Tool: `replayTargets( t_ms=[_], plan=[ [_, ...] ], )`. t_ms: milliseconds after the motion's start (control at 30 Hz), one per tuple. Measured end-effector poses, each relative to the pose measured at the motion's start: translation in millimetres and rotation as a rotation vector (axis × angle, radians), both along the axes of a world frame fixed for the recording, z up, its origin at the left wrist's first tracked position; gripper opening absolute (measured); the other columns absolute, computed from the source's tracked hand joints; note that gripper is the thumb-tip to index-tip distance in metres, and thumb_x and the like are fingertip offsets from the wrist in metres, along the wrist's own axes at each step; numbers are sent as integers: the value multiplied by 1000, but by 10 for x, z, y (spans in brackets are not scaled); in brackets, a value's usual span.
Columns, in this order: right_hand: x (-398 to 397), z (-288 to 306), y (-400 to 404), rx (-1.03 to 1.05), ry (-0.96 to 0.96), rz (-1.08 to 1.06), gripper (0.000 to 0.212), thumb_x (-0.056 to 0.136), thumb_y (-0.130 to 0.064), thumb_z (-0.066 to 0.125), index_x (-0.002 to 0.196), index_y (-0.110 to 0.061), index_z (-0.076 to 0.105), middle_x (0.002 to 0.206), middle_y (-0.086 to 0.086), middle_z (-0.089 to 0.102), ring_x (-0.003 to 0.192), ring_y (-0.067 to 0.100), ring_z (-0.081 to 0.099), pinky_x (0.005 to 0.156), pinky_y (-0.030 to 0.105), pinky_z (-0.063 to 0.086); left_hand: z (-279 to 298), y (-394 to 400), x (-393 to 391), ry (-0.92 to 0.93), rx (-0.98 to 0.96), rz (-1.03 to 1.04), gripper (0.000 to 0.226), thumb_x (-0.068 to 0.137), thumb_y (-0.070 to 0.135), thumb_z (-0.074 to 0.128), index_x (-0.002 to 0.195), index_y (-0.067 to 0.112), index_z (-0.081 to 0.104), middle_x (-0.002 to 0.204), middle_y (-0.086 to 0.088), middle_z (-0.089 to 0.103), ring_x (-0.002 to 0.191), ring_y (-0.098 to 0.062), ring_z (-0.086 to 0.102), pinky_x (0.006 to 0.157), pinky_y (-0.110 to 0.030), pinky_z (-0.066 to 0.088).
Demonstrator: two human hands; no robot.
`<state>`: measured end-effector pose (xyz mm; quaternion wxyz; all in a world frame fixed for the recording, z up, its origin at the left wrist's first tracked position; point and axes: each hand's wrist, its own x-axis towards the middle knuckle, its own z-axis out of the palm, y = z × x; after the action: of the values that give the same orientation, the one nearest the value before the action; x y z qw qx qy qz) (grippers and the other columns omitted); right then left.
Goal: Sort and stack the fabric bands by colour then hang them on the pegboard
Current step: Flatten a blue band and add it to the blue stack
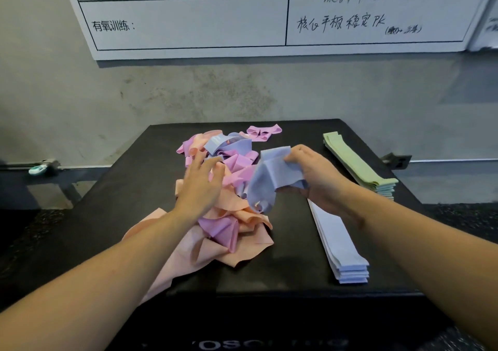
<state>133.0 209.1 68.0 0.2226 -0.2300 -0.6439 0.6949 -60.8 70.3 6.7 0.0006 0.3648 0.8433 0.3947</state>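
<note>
The right hand [315, 172] pinches a crumpled blue band [272, 178] in curled fingers above the black counter [129, 188]. The left hand [200, 183], fingers spread straight, rests on the mixed pile [229, 215]. Blue stack [339, 245] and green stack [355, 159] lie right.

The whiteboard [269, 13] on the wall carries printed headings — "练后拉伸放松:" and "有氧训练:" — beside blurred blue handwriting. Its right-hand cell has black handwriting reading roughly "核心平板稳定PK". White letters on the front of the black box [242, 345] — partly "OSO" — are blurred.
</note>
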Motion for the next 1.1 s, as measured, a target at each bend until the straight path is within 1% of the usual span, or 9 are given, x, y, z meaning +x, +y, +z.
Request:
replayTargets(
  t_ms=[67,133,300,433,600,667,800,967,1100],
  plan=[
    [99,9,-78,-8,-19,18,3,99,-12,50,96,-13,49,99,9,55,83,18,58,56,26,55,160,-77,274,-240,204,-136,23,108,37,43,124,29,57,133,10,56,123,4,50,102,-20,36],
    [188,7,-162,-38,-22,38,7,99,-11,50,93,-14,51,96,8,57,77,15,60,58,29,56,270,-158,539,-324,261,-246,26,101,43,54,123,30,58,124,18,59,108,16,53,101,-18,41],
    [432,38,-339,-104,11,88,9,98,-11,55,104,-9,60,97,11,65,76,15,69,62,30,58,290,-310,1004,-417,257,-433,66,74,61,72,132,38,51,131,1,62,120,-12,62,98,-30,53],
    [632,129,-457,-113,17,138,16,98,-14,57,108,-5,66,103,14,68,86,20,71,73,37,60,381,-431,1272,-417,301,-427,47,92,30,74,130,40,48,113,0,66,102,-12,67,79,-19,55],
    [860,185,-607,-67,-17,167,20,98,-22,63,115,-11,62,117,16,67,103,41,71,85,49,60,493,-593,1505,-354,332,-356,18,95,23,70,102,34,58,98,9,65,89,-9,66,75,-20,53],
    [920,199,-659,28,-28,121,31,96,-27,68,123,-21,57,122,10,65,104,35,71,82,46,61,535,-661,1581,-432,348,-347,13,94,26,71,102,27,61,92,4,68,83,-17,70,74,-29,56],
    [1021,229,-759,553,29,-74,36,91,-20,74,118,-34,56,118,-5,63,109,7,62,91,20,51,626,-759,1723,-472,324,-241,23,95,33,69,107,16,62,92,0,68,66,2,63,59,-14,47],
    [1177,273,-941,849,195,16,22,89,-12,69,107,-25,69,110,-11,65,106,6,60,88,13,45,821,-836,1811,-611,343,-203,75,61,75,69,111,19,67,108,-9,73,98,-25,71,90,-45,57],
    [1209,283,-990,854,108,-16,34,88,-23,77,121,-27,67,115,-12,65,109,2,59,87,5,39,905,-852,1858,-593,340,-220,47,85,70,63,92,23,66,96,1,70,92,-19,65,91,-40,52]
  ],
)
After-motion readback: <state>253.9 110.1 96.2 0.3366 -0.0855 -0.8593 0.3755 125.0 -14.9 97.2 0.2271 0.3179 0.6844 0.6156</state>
